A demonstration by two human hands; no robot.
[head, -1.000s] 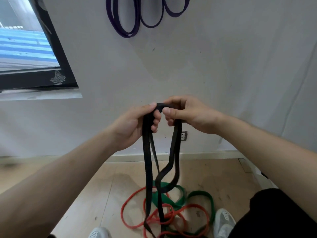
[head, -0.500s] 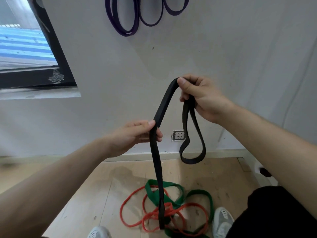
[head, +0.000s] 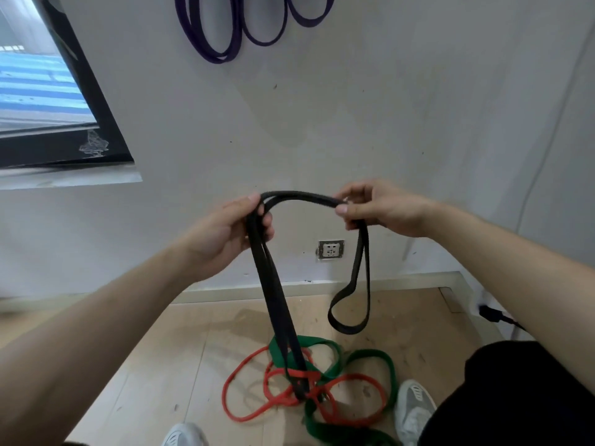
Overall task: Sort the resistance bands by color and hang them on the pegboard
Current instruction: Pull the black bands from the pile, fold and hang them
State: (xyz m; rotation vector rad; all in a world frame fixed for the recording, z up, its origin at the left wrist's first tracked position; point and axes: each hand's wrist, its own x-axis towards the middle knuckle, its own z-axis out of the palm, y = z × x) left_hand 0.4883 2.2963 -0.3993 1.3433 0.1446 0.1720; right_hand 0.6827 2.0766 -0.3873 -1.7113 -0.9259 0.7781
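Observation:
A black resistance band (head: 273, 304) is stretched between both hands at chest height. My left hand (head: 225, 233) grips its doubled strands, which hang down to the floor pile. My right hand (head: 380, 209) pinches the other end, and a loop of the band dangles below it. Red bands (head: 244, 371) and green bands (head: 370, 354) lie tangled on the wooden floor under the black strands. Purple bands (head: 209, 30) hang on the white wall at the top; their hooks are out of frame.
A wall socket (head: 331, 249) sits low on the wall between my hands. A dark-framed window (head: 74, 101) is at the left. My two grey shoes (head: 413, 410) flank the floor pile, and a black plug (head: 492, 313) lies at the right.
My right hand has come down from its raised position to the level of my left hand. The hands are now apart with the black band arched between them.

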